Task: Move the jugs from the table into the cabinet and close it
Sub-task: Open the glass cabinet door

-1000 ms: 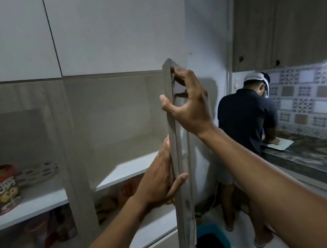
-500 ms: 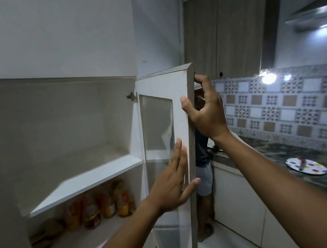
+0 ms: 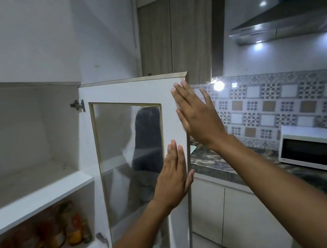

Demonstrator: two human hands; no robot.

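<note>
The white cabinet (image 3: pixel 32 195) stands open on the left, its upper shelf bare. Its glass-paned door (image 3: pixel 131 90) is swung wide to the right. My left hand (image 3: pixel 173 176) lies flat against the door's inner face near its free edge, fingers up. My right hand (image 3: pixel 197 117) is spread open at the door's upper free edge, palm toward it, holding nothing. No jugs or table are in view.
Several bottles and jars (image 3: pixel 54 234) fill the cabinet's lower shelf. A person in dark clothes (image 3: pixel 146 138) shows through the door glass. To the right, a white microwave (image 3: pixel 317 149) sits on the dark marble counter (image 3: pixel 226 165) under a range hood (image 3: pixel 290 21).
The door has swung further open to the right. My right hand let go of its top edge and now is spread flat. My view has turned right.
</note>
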